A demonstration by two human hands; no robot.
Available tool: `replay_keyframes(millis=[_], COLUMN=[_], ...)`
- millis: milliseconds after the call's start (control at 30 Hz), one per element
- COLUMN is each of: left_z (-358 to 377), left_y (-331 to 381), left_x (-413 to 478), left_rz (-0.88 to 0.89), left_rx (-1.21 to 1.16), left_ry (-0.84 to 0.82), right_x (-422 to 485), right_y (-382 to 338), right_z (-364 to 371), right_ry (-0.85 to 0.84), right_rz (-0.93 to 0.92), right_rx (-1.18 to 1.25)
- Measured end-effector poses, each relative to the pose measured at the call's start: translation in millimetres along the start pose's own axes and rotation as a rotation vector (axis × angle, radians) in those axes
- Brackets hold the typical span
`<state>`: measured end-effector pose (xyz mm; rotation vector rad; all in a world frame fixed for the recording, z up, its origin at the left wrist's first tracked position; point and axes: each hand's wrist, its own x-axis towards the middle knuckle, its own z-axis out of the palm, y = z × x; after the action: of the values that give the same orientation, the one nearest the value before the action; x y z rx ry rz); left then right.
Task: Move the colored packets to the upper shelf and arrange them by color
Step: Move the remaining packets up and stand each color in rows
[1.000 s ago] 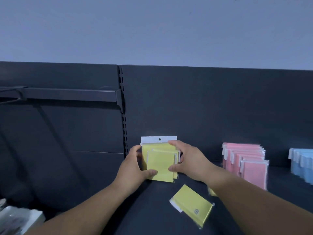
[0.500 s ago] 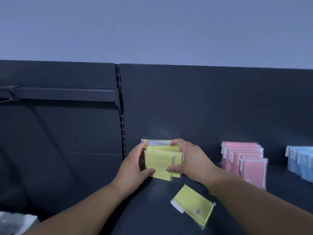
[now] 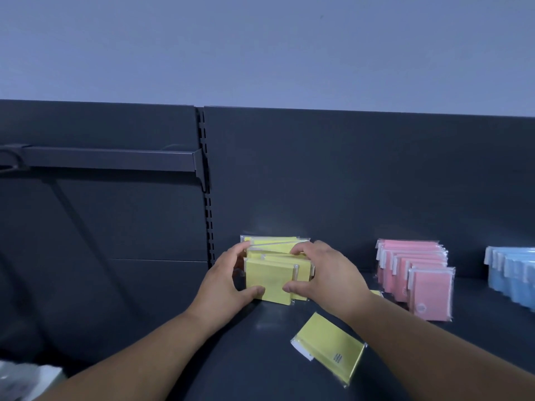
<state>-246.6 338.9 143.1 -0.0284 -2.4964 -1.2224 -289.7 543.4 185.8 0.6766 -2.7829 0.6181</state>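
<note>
While left hand [image 3: 228, 285], right hand [image 3: 330, 279] grip yellow stack [image 3: 267, 280], pink row [image 3: 417, 270] apart.

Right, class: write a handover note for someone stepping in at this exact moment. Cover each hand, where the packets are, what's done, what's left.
Left hand: grips the left side of the yellow stack.
Right hand: grips its right side.
Yellow stack stands on the shelf by the back panel, uneven.
Loose yellow packet lies flat in front of it.
Done: pink row and blue row stand to the right.
Left: square the yellow stack, add the loose packet.
</note>
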Motion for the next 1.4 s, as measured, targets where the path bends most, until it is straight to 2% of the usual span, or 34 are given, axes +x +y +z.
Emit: replay_keyframes(millis=[200, 400, 500, 567, 667, 800, 933, 1200, 1400], left_z=[-3, -9, -11, -8, 3, 15, 18, 18, 12], left_y=[-2, -3, -5, -4, 2, 15, 19, 32, 32], left_x=[0, 14, 18, 16, 13, 13, 15, 13, 9], left_rz=[0.024, -0.018, -0.082, -0.110, -0.165, -0.230, -0.302, -0.319, -0.331], left_rx=[0.008, 0.060, 0.016, -0.037, -0.057, -0.005, 0.033, 0.187, 0.183], left_ry=[-0.041, -0.043, -0.057, -0.027, -0.001, -0.131, -0.170, -0.151, -0.085], right_x=[11, 18, 19, 19, 18, 16, 16, 19, 12], right_y=[1, -1, 1, 4, 3, -8, -10, -6, 4], right_z=[-4, 13, 17, 18, 23, 27, 22, 23, 2], right_ry=[-0.046, -0.035, 0.054, 0.056, 0.010, -0.073, -0.126, -0.136, -0.118], right_rz=[0.000, 0.072, 0.190, 0.259, 0.264, 0.235, 0.199, 0.209, 0.231], right_rx=[-0.067, 0.186, 0.346, 0.387, 0.363, 0.305, 0.242, 0.183, 0.212])
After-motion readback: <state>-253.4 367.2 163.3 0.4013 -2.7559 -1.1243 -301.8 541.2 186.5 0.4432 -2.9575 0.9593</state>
